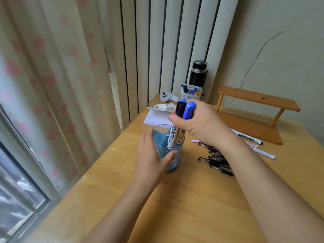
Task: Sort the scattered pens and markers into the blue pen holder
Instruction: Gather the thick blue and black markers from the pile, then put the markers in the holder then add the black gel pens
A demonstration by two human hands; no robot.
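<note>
Blue pen holder [172, 156] stands upright on wooden table [192, 207], near its left edge. It is steadied by left hand [150, 158], fingers spread open & wrapped loosely round its near side. Two markers [182, 118], one black-capped & one blue-capped, are gripped together in closed right hand [199, 122], lower ends dipped into holder's right compartment. Black pens [216, 159] & whiteboard marker [249, 138] are left lying right of holder, partly hidden by forearm.
</note>
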